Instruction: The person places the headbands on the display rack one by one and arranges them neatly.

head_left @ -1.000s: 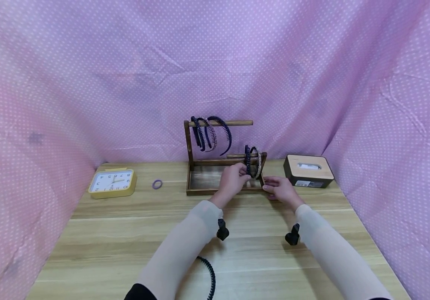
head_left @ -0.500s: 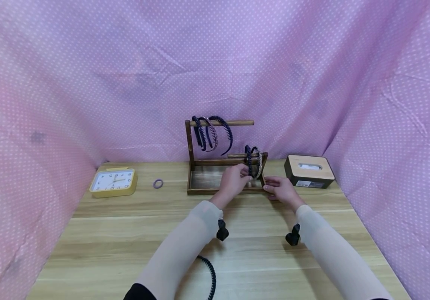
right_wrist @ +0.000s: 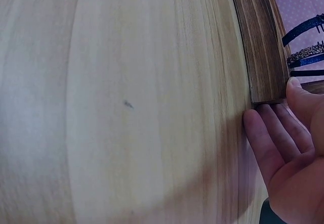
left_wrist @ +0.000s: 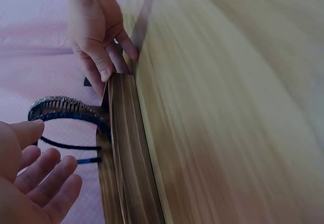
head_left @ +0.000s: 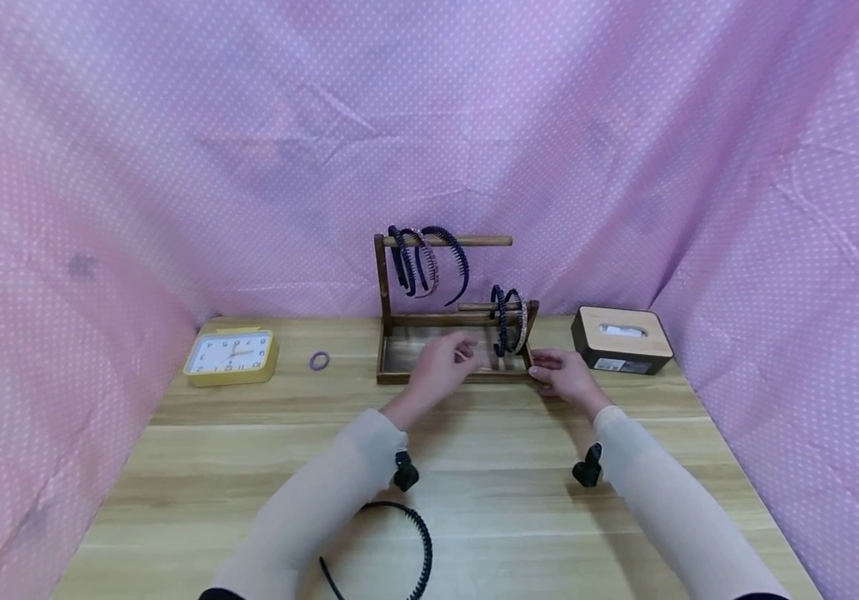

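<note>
A dark wooden headband rack (head_left: pixel 459 378) with two rods and a tray base stands at the back of the table. My left hand (head_left: pixel 444 362) hovers over the tray's front with relaxed fingers and holds nothing. Just right of it, a dark toothed headband (head_left: pixel 500 321) and a sparkly one (head_left: pixel 523 325) hang on the lower rod. My right hand (head_left: pixel 566 379) grips the rack's right end, thumb at the wall's edge and fingers against the outside in the right wrist view. Several headbands (head_left: pixel 429 262), dark and pinkish, hang from the upper rod.
A black toothed headband (head_left: pixel 429 550) lies on the table near the front, partly under the left forearm. At left are a yellow clock (head_left: pixel 230 358) and a purple hair tie (head_left: pixel 319 360). A wood-topped tissue box (head_left: pixel 622 340) stands right of the rack.
My left hand has let go of the dark headband on the lower rod and moved left. More of the headband on the table shows. My right hand stays at the rack's end.
</note>
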Demonstrator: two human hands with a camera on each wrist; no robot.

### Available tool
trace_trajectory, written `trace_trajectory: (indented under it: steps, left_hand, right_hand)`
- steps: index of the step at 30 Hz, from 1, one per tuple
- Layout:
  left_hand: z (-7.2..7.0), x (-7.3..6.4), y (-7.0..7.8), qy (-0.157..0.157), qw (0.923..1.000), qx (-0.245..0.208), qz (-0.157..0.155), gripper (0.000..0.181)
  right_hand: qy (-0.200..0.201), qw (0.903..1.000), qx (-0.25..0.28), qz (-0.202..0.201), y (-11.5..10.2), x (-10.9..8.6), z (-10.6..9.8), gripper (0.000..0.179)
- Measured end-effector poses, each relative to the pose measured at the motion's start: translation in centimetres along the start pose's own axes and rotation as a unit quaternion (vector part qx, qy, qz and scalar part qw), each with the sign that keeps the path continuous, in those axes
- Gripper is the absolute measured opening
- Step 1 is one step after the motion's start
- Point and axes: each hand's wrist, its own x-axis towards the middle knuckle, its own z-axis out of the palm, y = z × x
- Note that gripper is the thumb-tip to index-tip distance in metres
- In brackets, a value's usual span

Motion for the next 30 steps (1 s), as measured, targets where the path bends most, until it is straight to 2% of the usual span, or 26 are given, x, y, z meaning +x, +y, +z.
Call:
trace_trajectory:
  steps: [9,16,19,24,30]
  left_hand:
    - [-4.2,-5.9,-2.2,-0.015,0.9998,0.013,0.000,0.026]
    - [-6.3,-11.0,-3.6,-0.061,0.9980,-0.013,0.009,0.019]
    - [-6.9,-12.9,-3.7,-0.073,0.9970,-0.020,0.012,0.021]
    - [-7.6,-16.0,-4.0,-0.114,0.9923,-0.045,-0.014,0.027]
    - [-7.0,-19.9,-4.4,-0.149,0.9867,-0.062,-0.016,0.028]
  right_hand:
    - [-0.005,1.0000,-0.002,0.005,-1.0,-0.1,0.2,0.056]
    - [-0.009,0.9991,-0.041,-0.001,-1.0,-0.1,-0.3,0.054]
    - [-0.012,0.9983,-0.056,-0.008,-1.0,0.0,-0.8,0.053]
    - [-0.024,0.9956,-0.086,-0.029,-0.9,0.1,-0.9,0.053]
    - [-0.027,0.9910,-0.122,-0.049,-0.8,0.4,-0.6,0.052]
